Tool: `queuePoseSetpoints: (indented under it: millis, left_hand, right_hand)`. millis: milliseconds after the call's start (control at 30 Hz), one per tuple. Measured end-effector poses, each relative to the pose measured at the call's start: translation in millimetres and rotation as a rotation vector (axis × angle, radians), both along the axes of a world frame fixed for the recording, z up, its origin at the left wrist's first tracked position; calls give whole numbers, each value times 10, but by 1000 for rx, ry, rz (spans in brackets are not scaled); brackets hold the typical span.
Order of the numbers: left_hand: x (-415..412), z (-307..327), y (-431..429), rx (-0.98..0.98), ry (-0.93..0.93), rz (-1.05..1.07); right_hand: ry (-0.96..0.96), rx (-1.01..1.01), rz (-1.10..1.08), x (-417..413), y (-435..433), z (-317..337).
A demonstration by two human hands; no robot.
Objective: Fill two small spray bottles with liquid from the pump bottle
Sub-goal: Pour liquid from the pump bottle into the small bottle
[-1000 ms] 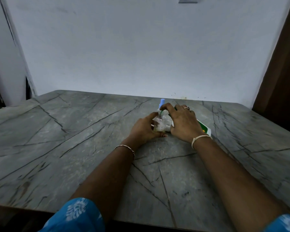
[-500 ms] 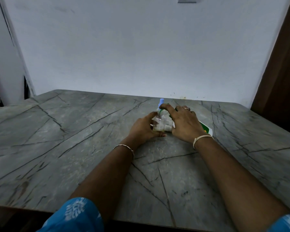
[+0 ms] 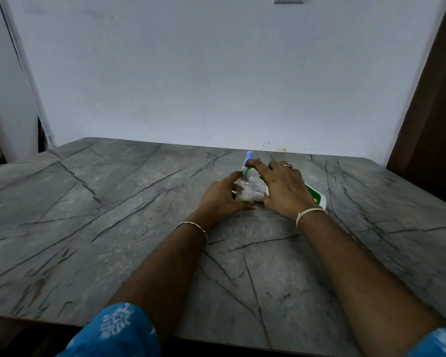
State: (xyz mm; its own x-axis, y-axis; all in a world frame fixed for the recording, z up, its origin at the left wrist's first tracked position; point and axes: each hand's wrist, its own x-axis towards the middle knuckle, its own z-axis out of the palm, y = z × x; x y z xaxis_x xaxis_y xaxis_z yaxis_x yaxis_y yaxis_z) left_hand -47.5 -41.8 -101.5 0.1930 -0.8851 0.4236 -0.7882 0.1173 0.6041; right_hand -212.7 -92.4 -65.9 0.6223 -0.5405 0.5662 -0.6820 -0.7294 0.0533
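Observation:
A small clear spray bottle (image 3: 242, 189) stands uncapped on the grey stone table (image 3: 113, 228), and my left hand (image 3: 220, 198) grips it from the left. The white pump bottle (image 3: 316, 198) with a green label lies tilted toward it. My right hand (image 3: 283, 191) covers this bottle, thumb round its near side. The index finger lies on the green pump head (image 3: 248, 171), just above the small bottle's mouth. A blue-topped piece (image 3: 249, 155) stands up right behind the two hands. What it belongs to is hidden.
The table runs back to a white wall (image 3: 216, 73). A dark brown panel (image 3: 433, 112) stands at the right, and a dark gap (image 3: 40, 135) opens at the far left corner. The table's near edge (image 3: 216, 346) lies just below my forearms.

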Motion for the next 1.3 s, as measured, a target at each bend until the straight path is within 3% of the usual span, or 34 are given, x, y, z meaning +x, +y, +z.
queuePoseSetpoints:
  millis: [1300]
  left_hand:
    - [9, -5, -14, -1, 20, -9]
  right_hand:
    - [0, 1, -53, 58, 59, 21]
